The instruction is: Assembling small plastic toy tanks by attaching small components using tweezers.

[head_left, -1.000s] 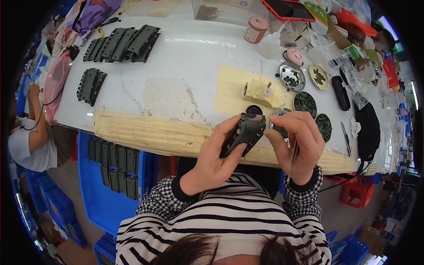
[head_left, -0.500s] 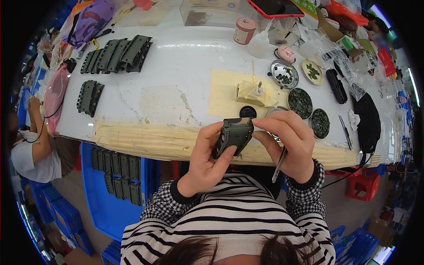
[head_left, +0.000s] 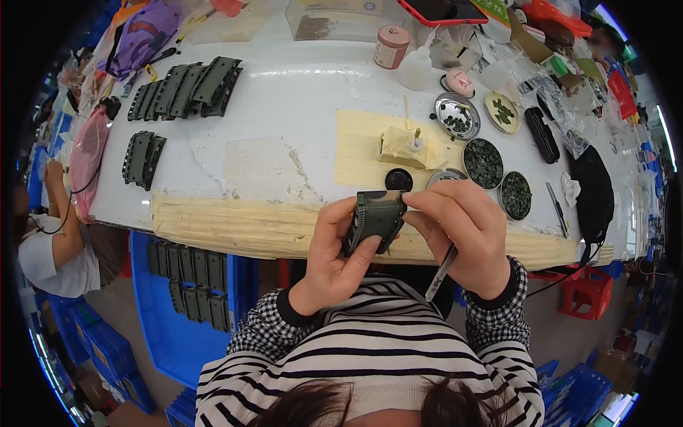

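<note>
Single head-worn fisheye view, looking steeply down and forward, close above the person's own striped chest at bottom. White surface (head_left: 299, 107) fills the upper frame, edges bending toward the rim.

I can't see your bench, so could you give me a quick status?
Left hand grips dark green part. Right hand pinches its edge, tweezers tucked in. Nothing obstructing.

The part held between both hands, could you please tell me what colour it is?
Dark olive green, seen best in the head view: the moulded part.

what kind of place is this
Likely a small-parts assembly workshop: rows of identical dark green parts on the white workbench, round dishes of tiny pieces, more parts in a blue crate.
</note>
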The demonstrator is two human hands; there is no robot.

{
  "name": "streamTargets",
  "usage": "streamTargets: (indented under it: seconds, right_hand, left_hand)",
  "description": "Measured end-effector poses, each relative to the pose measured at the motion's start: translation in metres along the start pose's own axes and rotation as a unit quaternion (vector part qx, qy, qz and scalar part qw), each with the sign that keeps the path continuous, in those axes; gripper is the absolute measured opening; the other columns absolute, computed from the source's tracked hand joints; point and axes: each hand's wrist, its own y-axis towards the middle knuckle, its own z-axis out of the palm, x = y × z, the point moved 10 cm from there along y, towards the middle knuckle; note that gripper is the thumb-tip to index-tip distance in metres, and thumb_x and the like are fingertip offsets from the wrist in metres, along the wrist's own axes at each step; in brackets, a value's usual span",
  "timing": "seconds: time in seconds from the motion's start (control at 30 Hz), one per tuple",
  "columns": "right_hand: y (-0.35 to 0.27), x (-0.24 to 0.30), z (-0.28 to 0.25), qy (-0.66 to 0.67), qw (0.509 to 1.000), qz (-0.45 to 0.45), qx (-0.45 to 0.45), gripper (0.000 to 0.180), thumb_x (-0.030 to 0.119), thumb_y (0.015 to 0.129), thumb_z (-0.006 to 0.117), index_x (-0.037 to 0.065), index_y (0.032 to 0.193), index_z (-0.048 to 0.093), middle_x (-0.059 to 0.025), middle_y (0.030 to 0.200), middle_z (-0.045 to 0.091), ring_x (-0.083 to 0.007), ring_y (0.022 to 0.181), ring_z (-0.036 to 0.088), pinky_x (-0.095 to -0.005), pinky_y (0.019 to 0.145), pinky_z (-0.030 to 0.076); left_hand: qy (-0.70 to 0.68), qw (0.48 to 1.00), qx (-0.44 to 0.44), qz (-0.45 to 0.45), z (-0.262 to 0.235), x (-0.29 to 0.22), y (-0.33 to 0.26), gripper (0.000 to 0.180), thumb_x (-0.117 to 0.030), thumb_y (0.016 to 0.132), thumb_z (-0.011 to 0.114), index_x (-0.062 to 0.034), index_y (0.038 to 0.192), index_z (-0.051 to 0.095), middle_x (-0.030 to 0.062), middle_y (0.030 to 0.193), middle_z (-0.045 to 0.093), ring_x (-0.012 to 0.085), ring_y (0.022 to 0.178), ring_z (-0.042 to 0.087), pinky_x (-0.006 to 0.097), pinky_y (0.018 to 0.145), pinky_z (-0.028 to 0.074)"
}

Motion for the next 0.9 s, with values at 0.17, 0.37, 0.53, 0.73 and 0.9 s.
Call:
streamTargets:
  seconds: [0.17, 0.37, 0.53, 0.73, 0.9]
  right_hand:
    - [-0.004, -0.01, -0.024, 0.051, 0.992, 0.059, -0.097, 0.032, 0.004, 0.068, 0.079, 0.003, 0.097, 0.067, -0.0069, 0.081, 0.061, -0.0193, 0.07, 0.061, -0.0281, 0.056, 0.045]
    - [0.004, -0.049, -0.028, 0.027, 0.982, 0.146, -0.12, 0.023, -0.001, 0.075, 0.073, 0.003, 0.097, 0.067, -0.0067, 0.074, 0.057, -0.0151, 0.06, 0.054, -0.0282, 0.051, 0.04]
    - [0.01, -0.08, -0.004, -0.003, 0.982, 0.159, -0.101, 0.016, 0.004, 0.08, 0.07, 0.003, 0.096, 0.067, -0.0087, 0.077, 0.058, -0.0203, 0.062, 0.059, -0.0287, 0.053, 0.044]
    - [0.017, -0.086, 0.018, -0.017, 0.984, 0.171, -0.05, 0.012, 0.01, 0.082, 0.07, 0.004, 0.09, 0.066, -0.0088, 0.079, 0.058, -0.0217, 0.064, 0.062, -0.0314, 0.055, 0.047]
    - [0.018, -0.071, -0.003, 0.0, 0.984, 0.138, -0.111, 0.011, 0.004, 0.08, 0.07, 0.003, 0.09, 0.066, -0.0069, 0.078, 0.058, -0.0163, 0.06, 0.058, -0.0268, 0.051, 0.043]
  left_hand:
    - [-0.093, 0.995, -0.007, -0.021, -0.002, -0.007, 0.006, 0.043, 0.007, 0.092, 0.046, 0.0002, 0.129, 0.026, 0.0234, 0.127, 0.051, 0.0249, 0.105, 0.062, 0.035, 0.091, 0.05]
    - [-0.189, 0.968, -0.019, -0.166, -0.001, 0.013, 0.003, 0.039, -0.009, 0.097, 0.043, -0.0072, 0.133, 0.027, 0.0211, 0.111, 0.058, 0.028, 0.093, 0.065, 0.045, 0.092, 0.051]
    - [-0.421, 0.877, -0.037, -0.227, 0.009, 0.032, 0.001, 0.036, -0.027, 0.103, 0.032, -0.008, 0.134, 0.034, 0.0111, 0.094, 0.055, 0.021, 0.074, 0.061, 0.042, 0.085, 0.054]
    - [-0.578, 0.784, 0.0, -0.226, 0.022, 0.033, 0.002, 0.04, -0.031, 0.104, 0.029, -0.0059, 0.133, 0.037, 0.0096, 0.086, 0.053, 0.0195, 0.066, 0.058, 0.038, 0.073, 0.055]
    - [-0.613, 0.757, 0.009, -0.226, 0.027, 0.029, 0.004, 0.041, -0.031, 0.104, 0.029, -0.0039, 0.134, 0.037, 0.0104, 0.086, 0.055, 0.0196, 0.065, 0.059, 0.037, 0.072, 0.056]
